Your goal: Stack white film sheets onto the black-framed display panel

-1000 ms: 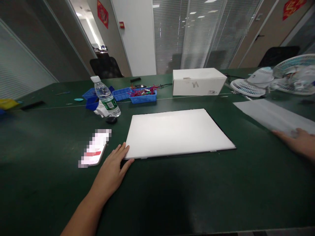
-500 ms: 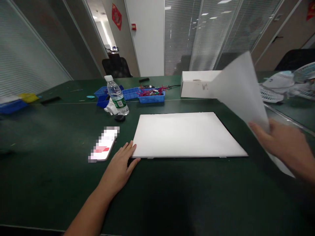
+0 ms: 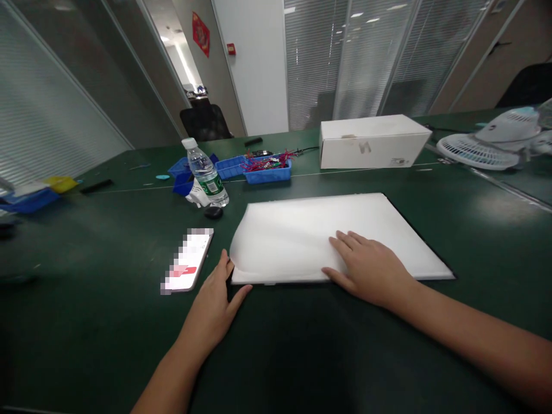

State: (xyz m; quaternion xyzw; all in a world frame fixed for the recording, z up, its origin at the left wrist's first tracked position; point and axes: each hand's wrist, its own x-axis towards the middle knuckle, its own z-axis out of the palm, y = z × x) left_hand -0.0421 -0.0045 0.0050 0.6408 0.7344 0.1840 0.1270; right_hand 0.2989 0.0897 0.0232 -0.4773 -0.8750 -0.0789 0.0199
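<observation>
Our right hand (image 3: 366,267), fingers spread, lies on the white sheet (image 3: 302,236), which rests on the flat panel (image 3: 425,261) near the middle of the tabletop (image 3: 280,356), its left end bowed up. Our left hand (image 3: 214,302) is open at the panel's near left corner, perhaps touching the sheet, and the phone (image 3: 190,261) lies just left of it.

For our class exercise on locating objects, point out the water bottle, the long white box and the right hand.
water bottle (image 3: 211,183): head view, its label
long white box (image 3: 374,150): head view, front side
right hand (image 3: 374,269): head view, back
</observation>
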